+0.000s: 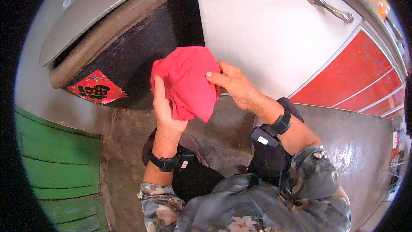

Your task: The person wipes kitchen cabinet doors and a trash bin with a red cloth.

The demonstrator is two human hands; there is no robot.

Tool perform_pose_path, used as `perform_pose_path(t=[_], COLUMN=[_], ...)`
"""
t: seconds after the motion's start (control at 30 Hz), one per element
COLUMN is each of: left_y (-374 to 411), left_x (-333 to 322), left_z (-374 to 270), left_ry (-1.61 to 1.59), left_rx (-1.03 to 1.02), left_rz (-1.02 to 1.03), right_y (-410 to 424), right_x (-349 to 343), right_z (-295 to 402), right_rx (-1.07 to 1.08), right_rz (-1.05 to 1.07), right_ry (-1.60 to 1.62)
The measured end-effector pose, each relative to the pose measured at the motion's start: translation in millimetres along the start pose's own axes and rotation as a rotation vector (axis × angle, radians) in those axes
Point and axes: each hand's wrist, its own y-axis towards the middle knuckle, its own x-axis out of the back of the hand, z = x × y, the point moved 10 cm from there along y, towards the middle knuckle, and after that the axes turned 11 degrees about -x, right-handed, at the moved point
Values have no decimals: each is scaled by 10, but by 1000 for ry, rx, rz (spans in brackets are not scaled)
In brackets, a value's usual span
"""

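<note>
A crumpled pink-red cloth (190,80) is held up in front of me, between my two hands. My left hand (165,106) supports it from below and the left, with the thumb up along its side. The fingers of that hand are hidden behind the fabric. At the right edge, my right hand (236,83) pinches the cloth between thumb and fingers. One corner of the fabric hangs down in a point near the middle.
Ahead stands a white cabinet door (257,35) with a metal handle (330,8); red panels (347,74) adjoin it. A grey countertop (87,22) overhangs a dark panel (138,54) bearing a red paper diamond (96,87) with writing. Green boards (61,170) flank the concrete floor (125,154).
</note>
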Motion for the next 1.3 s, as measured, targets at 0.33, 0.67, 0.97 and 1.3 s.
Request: perform_pose_path(t=[0.33, 0.67, 0.97, 1.3], left_y=[79, 103, 45, 83], left_x=[349, 84, 26, 169], left_z=[56, 296, 239, 61], left_ry=[312, 152, 147, 707], left_rx=[34, 156, 72, -93], left_rz=[-95, -51, -62, -99], right_y=[-65, -148, -211, -149], right_x=[28, 90, -87, 11], right_z=[238, 341, 247, 320], right_rx=[217, 219, 159, 206], right_rz=[-66, -53, -60, -54], right_ry=[179, 210, 198, 260])
